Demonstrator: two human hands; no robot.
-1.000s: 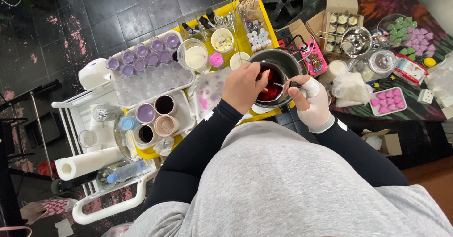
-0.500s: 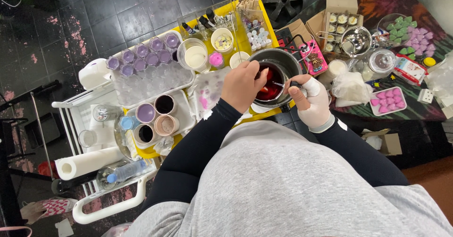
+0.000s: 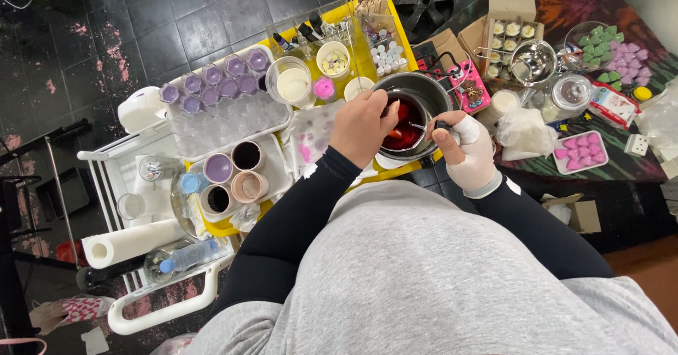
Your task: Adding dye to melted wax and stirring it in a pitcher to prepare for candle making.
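Two hands meet over one round steel pot (image 3: 431, 93) of dark red liquid, and the single head view looks straight down on them. The bare left hand (image 3: 361, 127) lies over the pot's near-left rim with its fingers curled together and pointing down into the liquid; whether they pinch anything cannot be told, since the knuckles hide the tips. The right hand (image 3: 467, 150), in a thin white glove, sits just outside the pot's near-right rim. Its thumb and first fingers are pressed together on the dark handle of a thin metal stirring tool (image 3: 422, 125), whose long axis runs nearly level from those fingers leftward, with its far end in the red liquid. So the liquid lies to the left of the right hand's fingers and directly under the left hand's fingers; the left hand is the nearer of the two to it.

Beyond the left hand's fingers, across the yellow tray (image 3: 361, 57), stand a clear cup of cream-coloured wax (image 3: 294, 84) and a small pink-filled cup (image 3: 323, 89). Farther left of those fingers sits a clear mould tray of purple rounds (image 3: 219, 86). Well to the right of the gloved fingers rests a white tray of pink heart shapes (image 3: 580, 151).
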